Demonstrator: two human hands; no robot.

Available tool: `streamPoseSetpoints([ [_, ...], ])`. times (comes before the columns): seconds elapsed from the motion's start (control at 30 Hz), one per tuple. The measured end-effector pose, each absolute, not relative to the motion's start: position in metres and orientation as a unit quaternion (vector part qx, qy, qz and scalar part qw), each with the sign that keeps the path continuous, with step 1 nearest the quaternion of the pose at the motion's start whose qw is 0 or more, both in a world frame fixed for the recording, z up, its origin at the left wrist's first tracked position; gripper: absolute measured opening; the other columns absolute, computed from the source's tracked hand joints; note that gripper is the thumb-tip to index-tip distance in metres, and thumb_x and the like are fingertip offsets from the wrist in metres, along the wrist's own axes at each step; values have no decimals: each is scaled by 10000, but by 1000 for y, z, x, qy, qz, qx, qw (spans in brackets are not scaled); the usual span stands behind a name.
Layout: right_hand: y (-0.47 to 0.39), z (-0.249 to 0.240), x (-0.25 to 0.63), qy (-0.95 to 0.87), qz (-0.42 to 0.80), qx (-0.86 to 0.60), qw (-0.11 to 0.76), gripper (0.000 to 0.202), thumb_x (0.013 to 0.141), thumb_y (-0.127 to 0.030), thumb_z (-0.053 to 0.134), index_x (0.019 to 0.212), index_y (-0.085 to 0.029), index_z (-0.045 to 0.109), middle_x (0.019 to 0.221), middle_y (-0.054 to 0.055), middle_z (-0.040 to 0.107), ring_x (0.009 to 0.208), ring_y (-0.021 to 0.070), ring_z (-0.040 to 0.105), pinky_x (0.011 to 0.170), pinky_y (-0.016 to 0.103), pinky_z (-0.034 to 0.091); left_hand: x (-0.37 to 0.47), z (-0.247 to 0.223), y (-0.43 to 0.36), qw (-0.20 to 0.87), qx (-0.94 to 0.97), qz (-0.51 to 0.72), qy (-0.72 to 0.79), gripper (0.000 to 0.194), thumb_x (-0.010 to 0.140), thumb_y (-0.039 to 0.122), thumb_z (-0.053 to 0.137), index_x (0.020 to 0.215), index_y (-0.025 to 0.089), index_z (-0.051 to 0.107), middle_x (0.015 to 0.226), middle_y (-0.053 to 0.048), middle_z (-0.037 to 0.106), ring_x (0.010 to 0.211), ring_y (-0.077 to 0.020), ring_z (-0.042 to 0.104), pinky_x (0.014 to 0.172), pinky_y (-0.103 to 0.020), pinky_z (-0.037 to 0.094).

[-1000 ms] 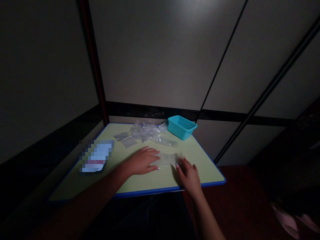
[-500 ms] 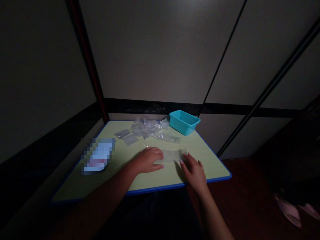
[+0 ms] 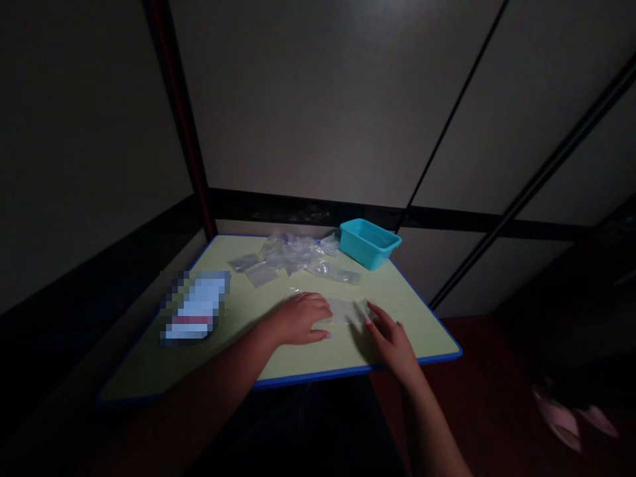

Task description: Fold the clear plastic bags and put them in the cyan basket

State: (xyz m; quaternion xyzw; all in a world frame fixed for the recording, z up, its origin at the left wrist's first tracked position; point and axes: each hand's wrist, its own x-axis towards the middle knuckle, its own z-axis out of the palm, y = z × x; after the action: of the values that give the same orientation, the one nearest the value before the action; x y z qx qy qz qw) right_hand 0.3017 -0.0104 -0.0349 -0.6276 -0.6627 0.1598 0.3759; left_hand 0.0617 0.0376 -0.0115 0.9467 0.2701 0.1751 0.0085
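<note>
A clear, flat plastic bag (image 3: pixel 348 311) lies lengthwise on the table in front of me, its left part hidden under my left hand. My left hand (image 3: pixel 304 318) rests flat on that part, fingers stretched and thumb apart. At the bag's right end is my right hand (image 3: pixel 392 338), its index finger and thumb spaced apart and the other fingers loosely bent. Its fingertips are at the bag's edge; whether they press on it is hard to make out. Beyond my hands lies a loose pile of clear plastic bags (image 3: pixel 293 252).
A turquoise plastic basin (image 3: pixel 368 245) stands at the table's back right corner. On the left lies a pixelated phone-like object (image 3: pixel 199 308). The pale table (image 3: pixel 417 331) has a blue edge and backs onto a panelled wall. Pink slippers (image 3: pixel 559 417) show on the dark floor.
Both hands appear slightly further right, my left hand covering a little more of the bag. The view has shifted slightly too. The pile and the basin stay in place on the table.
</note>
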Motion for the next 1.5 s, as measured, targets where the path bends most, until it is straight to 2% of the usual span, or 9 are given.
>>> streamPoseSetpoints([
  [0.1,-20,-32,295,-684,159,-641,309,473,864,-431,445,1302,-256,477,1308,83,544,1269,276,423,1058,628,85,62,-15,39,5,946,168,278,387,804,436,596,1110,199,612,1135,-83,628,1077,-240,549,948,-362,412],
  [0.2,-27,-30,290,-693,142,-656,263,497,876,-415,435,1347,-261,420,1353,95,496,1335,259,316,1060,622,65,62,-16,39,4,944,155,290,411,815,446,575,1142,198,605,1184,-88,614,1092,-243,555,949,-361,422],
  [0.4,-32,-29,289,-693,86,-682,218,428,883,-373,445,1279,-223,508,1352,117,492,1341,270,300,1054,626,59,62,-13,36,5,944,146,294,402,813,427,580,1144,202,611,1196,-80,618,1097,-235,564,968,-353,418],
  [0.87,-7,-32,302,-673,101,-680,272,462,887,-422,418,1281,-192,497,1336,131,508,1293,274,389,1065,597,134,64,-15,37,-1,949,150,276,439,806,431,587,1181,203,598,1226,-98,600,1140,-247,541,982,-366,405],
  [0.97,-5,-35,301,-682,89,-670,280,458,886,-434,420,1292,-232,482,1319,100,532,1277,261,414,1066,596,121,64,-15,37,3,949,149,277,441,820,452,564,1187,210,594,1236,-99,594,1142,-249,540,978,-374,407],
  [1.1,-8,-37,300,-693,76,-664,270,446,881,-444,434,1293,-281,480,1330,79,523,1303,239,378,1067,601,75,64,-15,37,11,950,142,279,448,832,456,547,1197,200,588,1257,-115,578,1154,-260,531,979,-390,402],
  [1.37,-8,-36,304,-666,109,-674,299,480,875,-457,409,1253,-183,518,1297,140,541,1284,257,404,1074,593,74,64,-17,38,37,949,152,275,458,824,457,558,1211,211,574,1317,-96,535,1209,-250,490,1012,-391,370],
  [1.5,-5,-33,304,-655,127,-668,331,490,861,-465,426,1239,-172,536,1301,152,534,1255,274,441,1077,591,67,64,-17,38,51,951,147,267,466,830,445,552,1230,207,555,1295,-78,558,1226,-234,478,1033,-378,351],
])
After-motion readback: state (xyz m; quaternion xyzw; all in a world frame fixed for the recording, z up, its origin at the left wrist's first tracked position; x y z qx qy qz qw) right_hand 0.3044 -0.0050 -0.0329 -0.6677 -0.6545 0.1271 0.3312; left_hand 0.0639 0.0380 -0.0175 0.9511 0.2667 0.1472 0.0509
